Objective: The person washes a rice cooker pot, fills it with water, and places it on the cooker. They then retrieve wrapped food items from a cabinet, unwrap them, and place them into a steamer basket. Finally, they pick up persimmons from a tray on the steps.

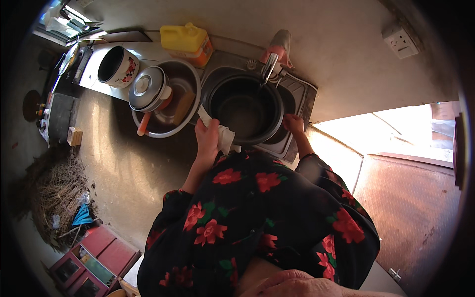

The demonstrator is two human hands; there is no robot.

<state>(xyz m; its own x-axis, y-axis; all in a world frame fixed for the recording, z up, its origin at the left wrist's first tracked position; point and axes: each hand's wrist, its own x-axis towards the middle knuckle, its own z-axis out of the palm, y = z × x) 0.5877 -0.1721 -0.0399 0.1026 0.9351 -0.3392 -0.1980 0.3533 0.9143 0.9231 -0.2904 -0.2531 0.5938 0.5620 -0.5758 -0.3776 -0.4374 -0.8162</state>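
Note:
A wrung-looking white cloth [225, 139] is in the grip of my left hand [207, 135], at the near left side of a large dark basin [243, 107]. The basin sits in the metal sink [284, 143], beneath the chrome faucet [269, 68]. Beside the basin's right rim is my right hand [294, 123], its fingers curled. Whether they grip the rim cannot be told.
Left of the sink, a wide metal basin [196, 83] holds a lidded pot [146, 87] and an orange-handled utensil [144, 124]. A flowered enamel pot [118, 67] and a yellow jug [185, 41] stand behind. Dry brushwood [61, 193] lies on the floor, near a red cabinet [107, 245].

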